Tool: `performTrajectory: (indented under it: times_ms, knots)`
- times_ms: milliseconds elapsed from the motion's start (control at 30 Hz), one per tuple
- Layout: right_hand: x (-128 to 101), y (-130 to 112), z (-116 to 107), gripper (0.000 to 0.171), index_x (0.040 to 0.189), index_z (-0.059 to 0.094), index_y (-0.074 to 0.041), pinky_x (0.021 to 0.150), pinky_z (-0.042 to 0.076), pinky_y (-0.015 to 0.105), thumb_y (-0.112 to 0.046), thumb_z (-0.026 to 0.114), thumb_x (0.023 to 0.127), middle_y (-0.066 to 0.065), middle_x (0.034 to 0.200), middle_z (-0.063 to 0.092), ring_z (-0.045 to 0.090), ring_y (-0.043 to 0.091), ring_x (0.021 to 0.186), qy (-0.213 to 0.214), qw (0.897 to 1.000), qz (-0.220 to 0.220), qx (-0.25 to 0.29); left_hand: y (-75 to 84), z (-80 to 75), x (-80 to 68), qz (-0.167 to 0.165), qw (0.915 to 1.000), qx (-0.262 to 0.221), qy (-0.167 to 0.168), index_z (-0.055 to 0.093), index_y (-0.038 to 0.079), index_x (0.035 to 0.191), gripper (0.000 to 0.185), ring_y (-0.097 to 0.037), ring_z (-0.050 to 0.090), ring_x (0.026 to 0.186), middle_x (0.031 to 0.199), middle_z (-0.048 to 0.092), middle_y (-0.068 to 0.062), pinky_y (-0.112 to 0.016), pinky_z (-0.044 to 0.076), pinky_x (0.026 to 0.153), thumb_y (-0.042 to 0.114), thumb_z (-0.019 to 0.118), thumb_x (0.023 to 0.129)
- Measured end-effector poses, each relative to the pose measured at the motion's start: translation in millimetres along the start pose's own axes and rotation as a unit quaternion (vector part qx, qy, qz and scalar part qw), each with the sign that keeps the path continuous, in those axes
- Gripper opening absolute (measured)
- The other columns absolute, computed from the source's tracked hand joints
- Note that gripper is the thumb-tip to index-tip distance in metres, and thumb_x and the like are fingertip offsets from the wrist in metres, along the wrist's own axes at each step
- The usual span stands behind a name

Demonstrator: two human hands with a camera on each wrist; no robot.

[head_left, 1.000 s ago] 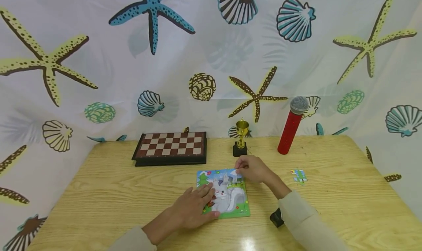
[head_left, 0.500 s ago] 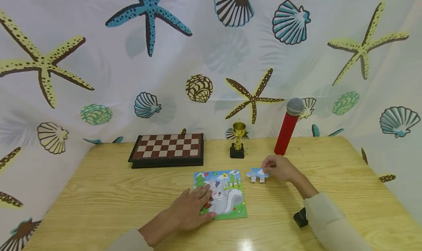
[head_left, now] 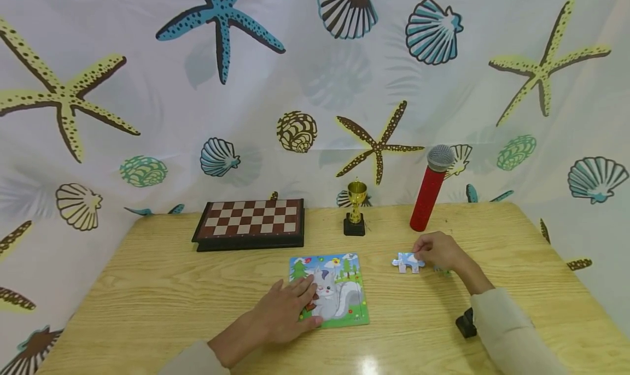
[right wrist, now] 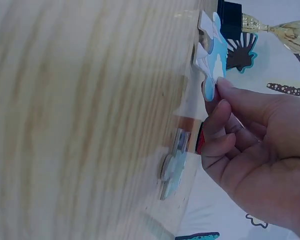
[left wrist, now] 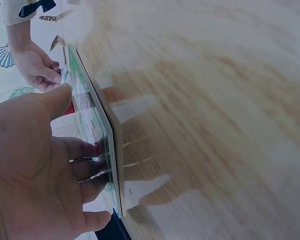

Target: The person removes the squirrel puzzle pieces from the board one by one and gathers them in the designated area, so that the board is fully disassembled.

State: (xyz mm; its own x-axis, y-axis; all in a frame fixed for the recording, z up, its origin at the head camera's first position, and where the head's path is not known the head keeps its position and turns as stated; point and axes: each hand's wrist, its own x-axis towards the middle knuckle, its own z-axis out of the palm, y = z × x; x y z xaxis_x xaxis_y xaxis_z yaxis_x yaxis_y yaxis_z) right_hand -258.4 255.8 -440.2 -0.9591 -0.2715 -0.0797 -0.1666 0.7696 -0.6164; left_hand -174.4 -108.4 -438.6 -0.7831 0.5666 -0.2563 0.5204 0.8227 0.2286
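Note:
My left hand (head_left: 287, 314) lies with extended fingers on the left part of a squirrel jigsaw puzzle (head_left: 346, 298), covering some of the picture. In the left wrist view the puzzle board (left wrist: 92, 110) shows edge-on under those fingers. To the right of the board, my right hand (head_left: 440, 252) pinches a blue-and-white jigsaw piece (head_left: 408, 262) by its edge between thumb and fingers. The right wrist view has the same piece (right wrist: 215, 55) raised at the fingertips. A second, green jigsaw piece (right wrist: 175, 167) rests on the table, partly hidden behind the right hand in the head view.
A folding chessboard (head_left: 251, 222) lies at the back left of the wooden table (head_left: 197, 287). Behind the puzzle stands a small gold trophy (head_left: 355, 205) on a black base. A red microphone (head_left: 430, 189) is upright at the back right, before a patterned cloth (head_left: 295, 63).
My right hand has carried the pinched piece off the puzzle's top edge and rightward, close to the loose green piece. My left hand stays on the board.

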Motion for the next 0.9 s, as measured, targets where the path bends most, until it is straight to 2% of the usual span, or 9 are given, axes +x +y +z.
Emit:
performTrajectory:
  times_ms: [333,567,733,900]
  knots:
    - [-2,4,-2,0.005,0.086,0.069,-0.002,0.063,0.041,0.025,-0.007,0.066,0.087,0.006,0.076,0.065,0.051,0.012,0.069,0.01,0.999,0.022,-0.022,0.2,2.0,-1.6,0.01,0.9998,-0.005,0.017,0.034,0.007,0.147,0.069,-0.028,0.029,0.144,0.156,0.029,-0.009,-0.055,0.027,0.113,0.054,0.042,0.096]
    - [0,2,1,0.005,0.085,0.069,-0.002,0.063,0.042,0.025,-0.007,0.067,0.086,0.006,0.077,0.066,0.053,0.011,0.068,0.019,0.999,0.008,-0.031,-0.4,2.2,-2.6,0.012,0.9997,-0.013,0.019,0.034,0.007,0.147,0.069,-0.028,0.028,0.144,0.156,0.027,-0.01,-0.054,0.028,0.113,0.053,0.041,0.097]
    - [6,-11,7,0.004,0.085,0.068,-0.002,0.06,0.043,0.025,-0.006,0.066,0.086,0.006,0.076,0.065,0.053,0.011,0.066,0.018,0.999,-0.009,-0.03,-1.6,1.4,-3.6,0.018,0.9992,-0.022,0.028,0.035,0.006,0.147,0.069,-0.029,0.029,0.143,0.156,0.028,-0.011,-0.054,0.029,0.112,0.053,0.042,0.097]
    - [14,-36,21,0.004,0.083,0.068,-0.003,0.061,0.045,0.024,-0.007,0.068,0.086,0.006,0.077,0.067,0.055,0.01,0.067,0.01,1.0,-0.023,-0.015,-3.3,1.7,-6.9,0.023,0.999,-0.013,0.037,0.036,0.006,0.146,0.069,-0.029,0.031,0.143,0.155,0.03,-0.011,-0.054,0.03,0.111,0.054,0.041,0.097]
